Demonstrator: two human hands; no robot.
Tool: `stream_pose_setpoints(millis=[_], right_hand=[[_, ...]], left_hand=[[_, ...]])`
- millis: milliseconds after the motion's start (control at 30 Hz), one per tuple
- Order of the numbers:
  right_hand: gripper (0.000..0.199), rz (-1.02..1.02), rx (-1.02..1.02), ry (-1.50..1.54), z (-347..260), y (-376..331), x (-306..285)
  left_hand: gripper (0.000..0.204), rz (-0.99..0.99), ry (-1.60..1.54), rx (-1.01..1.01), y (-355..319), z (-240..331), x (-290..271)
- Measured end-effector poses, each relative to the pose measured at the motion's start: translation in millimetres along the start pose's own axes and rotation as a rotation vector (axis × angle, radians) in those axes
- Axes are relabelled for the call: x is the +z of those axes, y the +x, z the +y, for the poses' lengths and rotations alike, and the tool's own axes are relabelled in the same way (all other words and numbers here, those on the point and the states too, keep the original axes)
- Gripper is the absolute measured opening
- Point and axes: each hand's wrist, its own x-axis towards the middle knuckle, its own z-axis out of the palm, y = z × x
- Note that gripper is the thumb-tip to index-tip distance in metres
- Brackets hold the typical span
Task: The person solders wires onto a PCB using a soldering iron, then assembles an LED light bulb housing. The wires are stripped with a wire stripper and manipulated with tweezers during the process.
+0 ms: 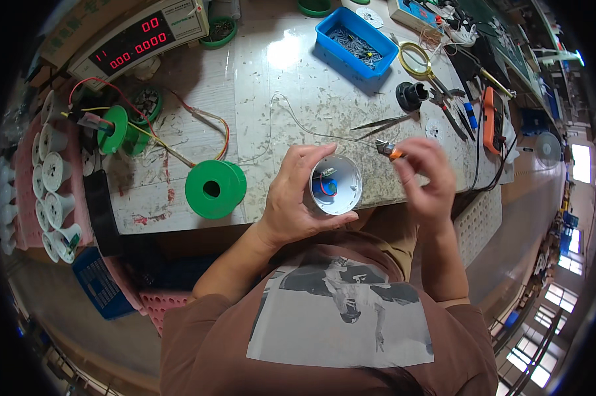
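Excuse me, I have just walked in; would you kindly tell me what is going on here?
A person's left hand holds a white cup, whose open end shows a blue part inside. The right hand, blurred, holds a small orange and dark tool to the cup's right, apart from it. A green spool is on the workbench.

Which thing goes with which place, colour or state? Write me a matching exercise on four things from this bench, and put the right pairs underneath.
Things:
1. Cup
2. Tray
3. Display
4. Magnifier

Place, colour or state:
a. Lit with red digits
b. In the left hand
c. Yellow-rimmed
d. Blue

Pairs: 1-b, 2-d, 3-a, 4-c
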Motion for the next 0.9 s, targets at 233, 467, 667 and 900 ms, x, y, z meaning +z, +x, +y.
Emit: stream_pose_setpoints(millis=[233, 467, 667, 900], right_hand=[[0.019, -0.159, 0.102, 0.01, -46, -4, 39], [0.018, -0.152, 0.077, 0.106, -27, -9, 43], [0.02, -0.244, 0.097, 0.329, 0, -16, 41], [0.02, -0.253, -0.134, 0.37, 15, -22, 14]], left_hand=[[0.09, 0.067, 0.066, 0.129, 1, -7, 7], [0.086, 0.088, 0.262, 0.181, 3, 0, 16], [0.08, 0.11, 0.494, 0.222, -9, 2, 29], [0.077, 0.377, 0.659, 0.293, -22, 15, 78]])
